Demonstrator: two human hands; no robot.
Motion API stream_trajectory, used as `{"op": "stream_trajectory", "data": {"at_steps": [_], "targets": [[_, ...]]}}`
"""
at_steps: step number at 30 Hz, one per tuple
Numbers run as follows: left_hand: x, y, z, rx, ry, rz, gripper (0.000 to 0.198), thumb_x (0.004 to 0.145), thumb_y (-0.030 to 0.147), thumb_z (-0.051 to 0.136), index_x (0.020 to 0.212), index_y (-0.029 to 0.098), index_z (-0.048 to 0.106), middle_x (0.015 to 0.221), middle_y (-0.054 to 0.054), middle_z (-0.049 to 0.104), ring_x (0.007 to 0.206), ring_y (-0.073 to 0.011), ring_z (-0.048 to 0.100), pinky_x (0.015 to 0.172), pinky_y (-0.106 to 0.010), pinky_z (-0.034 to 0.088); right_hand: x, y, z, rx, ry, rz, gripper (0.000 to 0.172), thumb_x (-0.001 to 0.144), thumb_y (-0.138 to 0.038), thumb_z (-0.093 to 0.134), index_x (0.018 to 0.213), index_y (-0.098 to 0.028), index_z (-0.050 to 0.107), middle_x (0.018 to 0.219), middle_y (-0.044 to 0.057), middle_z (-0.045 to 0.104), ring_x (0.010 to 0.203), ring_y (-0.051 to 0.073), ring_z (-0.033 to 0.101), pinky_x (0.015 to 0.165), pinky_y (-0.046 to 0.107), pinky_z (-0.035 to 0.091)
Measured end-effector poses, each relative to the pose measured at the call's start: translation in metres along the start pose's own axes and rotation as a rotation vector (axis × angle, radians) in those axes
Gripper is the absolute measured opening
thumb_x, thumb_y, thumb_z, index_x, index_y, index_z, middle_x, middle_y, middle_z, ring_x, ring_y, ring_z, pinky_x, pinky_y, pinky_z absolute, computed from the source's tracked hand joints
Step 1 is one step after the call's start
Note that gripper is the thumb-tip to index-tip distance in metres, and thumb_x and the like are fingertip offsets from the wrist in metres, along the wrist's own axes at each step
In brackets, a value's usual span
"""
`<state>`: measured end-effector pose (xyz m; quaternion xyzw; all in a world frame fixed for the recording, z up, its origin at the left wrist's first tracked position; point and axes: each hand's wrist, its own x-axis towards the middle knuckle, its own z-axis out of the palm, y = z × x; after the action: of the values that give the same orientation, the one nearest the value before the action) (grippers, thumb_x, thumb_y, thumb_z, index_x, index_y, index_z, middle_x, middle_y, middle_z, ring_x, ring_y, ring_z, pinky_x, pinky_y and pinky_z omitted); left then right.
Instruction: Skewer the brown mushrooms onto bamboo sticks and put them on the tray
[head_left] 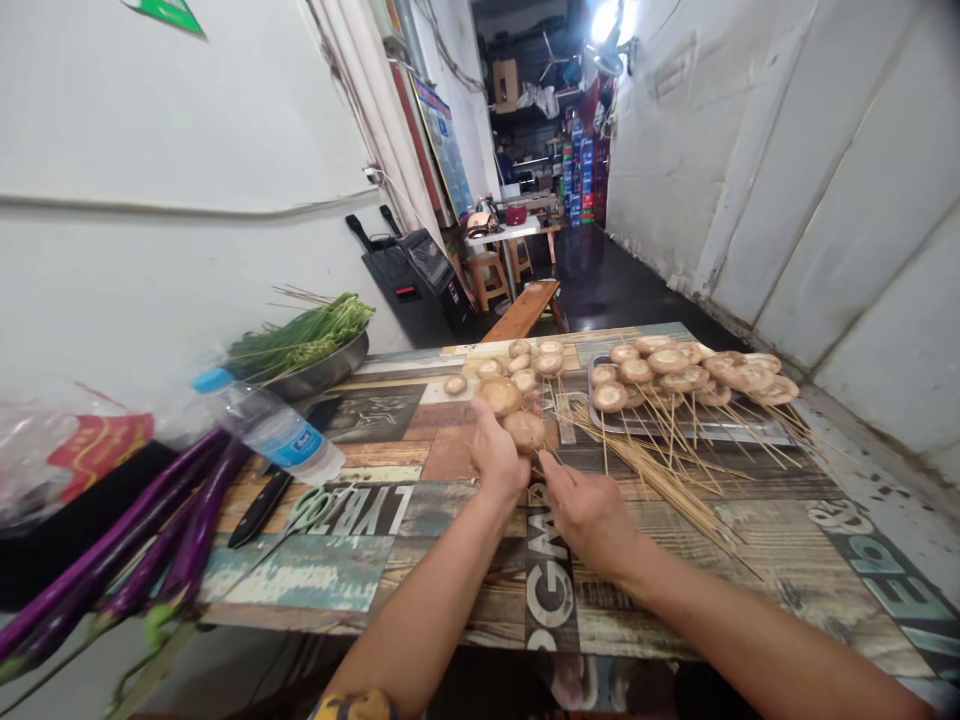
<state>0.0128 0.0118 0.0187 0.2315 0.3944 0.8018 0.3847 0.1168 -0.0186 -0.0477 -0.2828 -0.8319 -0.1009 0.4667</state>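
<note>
The left hand (495,458) pinched a mushroom (525,430) in its fingers just above the tabletop (420,560), while the right hand (589,515), fingers pressed together, reached its near edge beside the loose skewers (660,472).

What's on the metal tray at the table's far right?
Skewered mushrooms piled across the tray, sticks fanning toward the near edge. The pile covers most of the tray floor; only the front rim and a strip show. Anything under the mushrooms cannot be seen.
</note>
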Motion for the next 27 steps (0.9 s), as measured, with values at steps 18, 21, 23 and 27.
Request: {"op": "stream_trajectory", "data": {"at_steps": [18,21,23,27], "targets": [[0.011,0.011,-0.002,-0.040,0.119,0.052,0.047,0.098,0.045,0.026,0.094,0.011,0.058,0.063,-0.005,0.063,0.052,-0.0138,0.062,0.056,-0.027,0.051,-0.008,-0.006,-0.008,0.028,-0.186,0.053,0.032,0.078,-0.004,0.045,0.107,-0.007,0.060,0.068,0.004,0.067,0.057,0.015,0.059,0.050,0.026,0.036],[0.007,0.007,0.000,-0.068,0.109,0.010,0.045,0.096,0.048,0.031,0.101,0.013,0.058,0.068,-0.004,0.063,0.051,-0.0137,0.061,0.056,-0.027,0.051,-0.007,-0.006,-0.005,-0.028,-0.123,0.036,0.031,0.079,-0.005,0.043,0.106,-0.006,0.060,0.065,0.005,0.065,0.055,0.016,0.058,0.048,0.027,0.037],[0.005,0.004,0.001,-0.083,0.099,-0.025,0.044,0.095,0.050,0.033,0.103,0.015,0.058,0.071,-0.004,0.064,0.053,-0.0136,0.062,0.056,-0.027,0.051,-0.006,-0.006,-0.002,-0.071,-0.108,0.029,0.033,0.080,-0.005,0.044,0.108,-0.004,0.060,0.065,0.006,0.065,0.054,0.017,0.058,0.047,0.028,0.037],[0.002,0.003,0.002,-0.085,0.069,-0.005,0.043,0.094,0.050,0.034,0.095,0.015,0.059,0.071,-0.004,0.065,0.054,-0.0128,0.061,0.059,-0.027,0.052,-0.005,-0.007,0.001,-0.130,-0.132,0.003,0.037,0.080,-0.006,0.043,0.114,-0.002,0.058,0.069,0.008,0.066,0.052,0.017,0.058,0.045,0.029,0.037]]}}
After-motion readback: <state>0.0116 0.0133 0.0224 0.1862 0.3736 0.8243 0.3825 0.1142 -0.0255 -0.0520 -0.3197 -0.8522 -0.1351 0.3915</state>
